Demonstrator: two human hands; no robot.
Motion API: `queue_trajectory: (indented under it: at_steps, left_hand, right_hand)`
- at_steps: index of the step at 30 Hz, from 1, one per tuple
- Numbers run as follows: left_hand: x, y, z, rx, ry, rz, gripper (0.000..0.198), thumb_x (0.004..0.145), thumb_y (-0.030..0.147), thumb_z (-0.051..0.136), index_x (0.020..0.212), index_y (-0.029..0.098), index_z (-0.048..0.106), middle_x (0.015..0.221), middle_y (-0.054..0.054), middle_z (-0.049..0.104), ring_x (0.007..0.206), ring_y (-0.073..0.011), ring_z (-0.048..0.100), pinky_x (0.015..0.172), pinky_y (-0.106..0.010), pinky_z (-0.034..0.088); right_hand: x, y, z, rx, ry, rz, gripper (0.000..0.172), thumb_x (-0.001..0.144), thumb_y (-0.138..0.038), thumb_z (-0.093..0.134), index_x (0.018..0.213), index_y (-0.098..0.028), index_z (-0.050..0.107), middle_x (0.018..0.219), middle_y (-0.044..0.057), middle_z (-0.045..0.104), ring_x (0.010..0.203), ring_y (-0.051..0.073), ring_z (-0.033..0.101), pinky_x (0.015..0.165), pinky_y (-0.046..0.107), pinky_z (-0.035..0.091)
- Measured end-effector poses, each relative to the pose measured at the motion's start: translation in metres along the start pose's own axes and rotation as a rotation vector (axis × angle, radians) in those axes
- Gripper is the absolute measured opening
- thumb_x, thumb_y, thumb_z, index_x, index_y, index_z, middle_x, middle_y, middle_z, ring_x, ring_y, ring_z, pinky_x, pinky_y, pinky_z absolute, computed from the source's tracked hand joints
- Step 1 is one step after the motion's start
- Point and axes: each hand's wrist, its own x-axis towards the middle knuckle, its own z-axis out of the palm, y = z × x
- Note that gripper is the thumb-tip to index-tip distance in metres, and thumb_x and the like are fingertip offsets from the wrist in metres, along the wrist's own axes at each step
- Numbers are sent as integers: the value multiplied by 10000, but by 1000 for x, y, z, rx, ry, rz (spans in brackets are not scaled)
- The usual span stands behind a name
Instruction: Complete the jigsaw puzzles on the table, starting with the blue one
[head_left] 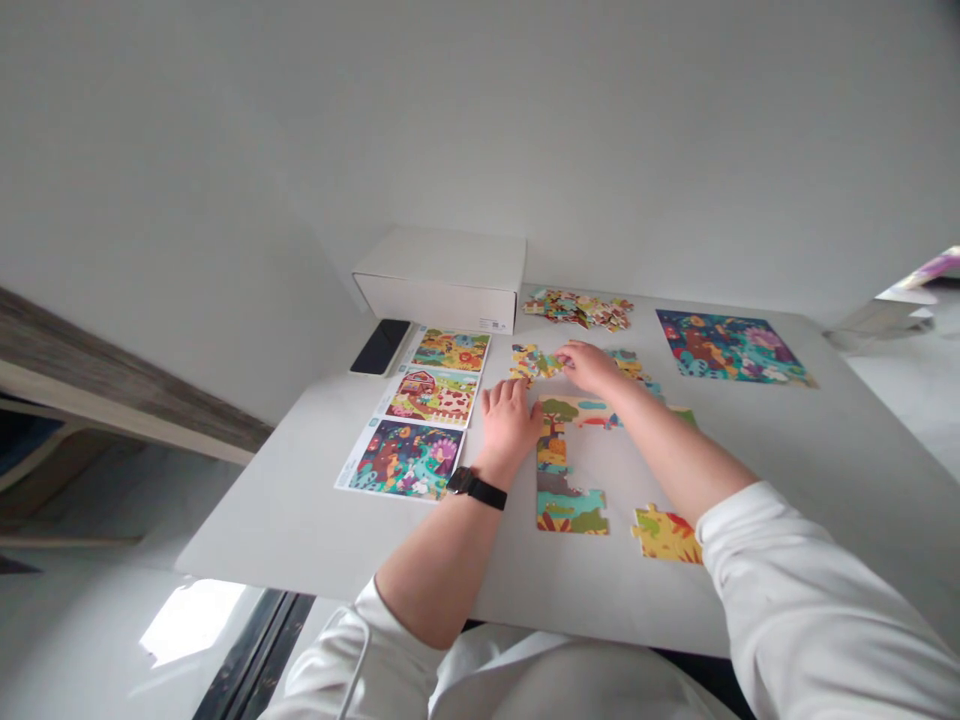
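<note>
My right hand [590,369] reaches across the table, its fingertips pinched on a puzzle piece at the edge of a small group of loose puzzle pieces [528,364]. Fingers stretched and resting on the tabletop, my left hand [511,420] lies just left of the partly joined puzzle [553,484] and holds nothing. That puzzle forms a top strip and a left side with trees and a crocodile. A separate yellow joined section [661,533] sits at the lower right, partly covered by my right sleeve. More loose pieces [634,366] show behind my right wrist.
Three printed picture sheets [431,395] lie in a column on the left, beside a dark phone [380,347]. A white box [442,280] stands against the wall. Right of it is a heap of puzzle pieces [577,309]. A finished-looking dark picture [731,347] lies far right.
</note>
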Motion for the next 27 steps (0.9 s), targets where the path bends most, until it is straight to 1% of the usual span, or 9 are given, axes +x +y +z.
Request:
queue_trajectory:
  at_steps: [3,6,8,11,13,16,19,22,27]
  left_hand:
    - [0,-2,2,31,11,-24,482,955,275,664,1421,188,575,1386,-178,693,1336,-352,602,1196,-541,379]
    - [2,-3,3,24,3,-10,513,958,269,652,1454,184,553,1438,-185,674,1372,-352,586,1221,-552,361]
    - [3,-3,3,6,-14,-3,512,953,251,651,1453,208,554,1472,-174,664,1410,-348,566,1247,-569,336]
    - [4,-3,1,-19,-32,1,495,942,230,654,1430,242,571,1495,-152,656,1446,-336,549,1266,-572,330]
    - [6,-4,-2,-41,-15,15,461,946,225,646,1402,257,590,1504,-133,650,1460,-315,544,1270,-546,349]
    - [12,-2,-7,-88,21,47,418,951,217,638,1367,243,618,1481,-123,660,1433,-288,573,1247,-489,406]
    - [27,5,-10,-118,6,71,434,947,225,655,1380,219,628,1440,-132,680,1361,-286,625,1198,-457,470]
    - [51,19,-9,-80,-55,100,432,931,231,689,1361,211,658,1416,-136,696,1333,-297,641,1189,-462,484]
    - [96,46,7,16,-204,208,445,943,278,701,1380,195,683,1424,-122,696,1349,-292,632,1200,-426,474]
  right_hand:
    - [-10,1,-2,50,25,-45,437,930,-50,615,1299,-227,770,1221,79,806,1185,244,712,1098,375,527]
    - [-25,11,-10,109,81,-65,468,929,-53,620,1344,-228,748,1252,78,804,1227,243,703,1127,389,515]
    - [-39,25,-19,125,124,-30,460,928,-69,627,1336,-239,754,1271,80,797,1208,240,714,1123,394,522]
    - [-60,53,-31,96,162,52,384,942,-121,631,1276,-231,785,1241,94,801,1181,255,727,1103,408,540]
    - [-73,73,-37,69,180,105,339,947,-159,643,1240,-225,801,1225,103,801,1168,267,733,1093,415,549]
    - [-88,98,-43,48,185,140,302,942,-185,668,1204,-228,813,1228,110,794,1157,275,739,1095,424,550]
    - [-98,114,-46,38,175,157,280,946,-194,681,1189,-226,816,1235,117,785,1182,278,731,1104,422,539]
    - [-103,121,-46,45,161,177,276,948,-212,694,1196,-234,813,1237,114,779,1189,278,726,1098,421,539]
    - [-107,125,-43,72,197,196,263,965,-227,680,1191,-250,812,1236,106,771,1184,271,724,1094,416,545]
